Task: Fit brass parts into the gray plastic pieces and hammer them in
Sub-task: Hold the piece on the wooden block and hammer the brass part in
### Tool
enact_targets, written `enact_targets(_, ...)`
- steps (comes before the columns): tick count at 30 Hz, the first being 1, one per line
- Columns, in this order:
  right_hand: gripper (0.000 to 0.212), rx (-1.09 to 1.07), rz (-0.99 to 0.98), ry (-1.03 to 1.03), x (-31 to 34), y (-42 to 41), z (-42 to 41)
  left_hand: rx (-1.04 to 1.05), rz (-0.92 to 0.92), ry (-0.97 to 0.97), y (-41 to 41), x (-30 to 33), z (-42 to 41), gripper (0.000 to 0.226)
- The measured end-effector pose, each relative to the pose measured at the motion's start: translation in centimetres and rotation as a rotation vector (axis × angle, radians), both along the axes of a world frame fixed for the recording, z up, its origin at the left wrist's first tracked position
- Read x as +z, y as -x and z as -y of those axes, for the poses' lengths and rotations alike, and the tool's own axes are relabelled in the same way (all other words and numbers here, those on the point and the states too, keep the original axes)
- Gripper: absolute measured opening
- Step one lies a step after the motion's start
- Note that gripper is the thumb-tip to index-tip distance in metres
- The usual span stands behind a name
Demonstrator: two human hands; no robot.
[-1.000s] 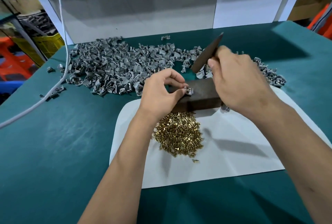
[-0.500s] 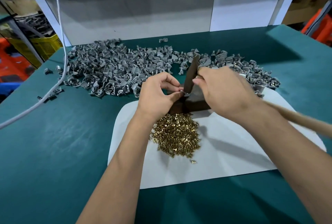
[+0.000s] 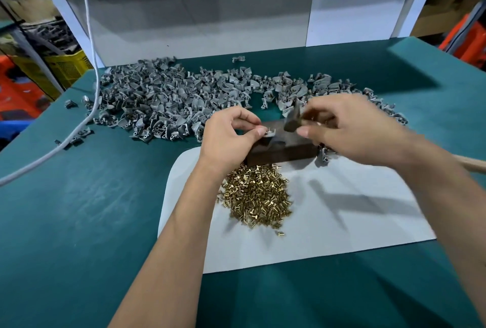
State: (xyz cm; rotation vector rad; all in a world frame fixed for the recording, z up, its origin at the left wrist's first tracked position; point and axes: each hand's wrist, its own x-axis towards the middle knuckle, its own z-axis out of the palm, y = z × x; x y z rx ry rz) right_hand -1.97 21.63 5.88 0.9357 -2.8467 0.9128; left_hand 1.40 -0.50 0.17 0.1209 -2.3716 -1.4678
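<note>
The left hand pinches a gray piece on the block. The right hand grips the hammer just above it. The piece looks light, stiff and small; hold it by its edges.

Single head view, close, angled forward-down over green table; no second view.

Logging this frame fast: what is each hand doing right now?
Left hand: pinches a gray plastic piece on the dark block.
Right hand: grips the hammer close to its head.
</note>
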Motion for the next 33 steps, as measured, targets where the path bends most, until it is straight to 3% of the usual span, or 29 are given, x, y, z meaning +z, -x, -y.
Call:
enact_targets(4,0.016,0.185,0.245,-0.144,0.4,-0.2,-2.4,0.020,0.006,-0.016,-0.1,0.1,-0.1,0.015)
enact_targets(7,0.022,0.154,0.156,-0.358,-1.0,-1.1,-2.4,0.027,0.016,-0.016,-0.1,0.1,-0.2,0.015)
enact_targets(10,0.022,0.076,0.090,-0.445,-1.7,-1.6,-2.0,0.029,0.022,0.000,-0.2,0.2,-0.3,0.016)
enact_targets(14,0.017,0.049,0.108,-0.363,-1.3,-1.0,-1.7,0.019,0.016,0.011,-0.3,0.2,-0.3,0.017)
enact_targets(19,0.010,-0.071,-0.166,0.058,-2.2,-0.4,0.5,-0.024,-0.009,-0.003,-0.4,0.3,-0.6,0.016)
enact_targets(22,0.026,0.031,-0.241,-0.015,-3.4,0.0,2.0,-0.069,-0.043,-0.025,-0.4,0.3,-0.6,0.016)
enact_targets(26,0.023,0.049,-0.333,0.056,-4.9,0.2,2.4,-0.095,-0.101,0.000,-0.3,0.2,-0.6,0.015)
enact_targets(30,0.032,-0.159,-0.390,0.125,-5.4,0.7,1.8,0.129,-0.160,0.168,0.2,0.1,0.4,0.008)
enact_targets(33,0.036,-0.405,-0.406,0.144,-5.5,1.1,1.2,0.340,-0.067,0.306,0.1,-0.5,2.1,0.006)
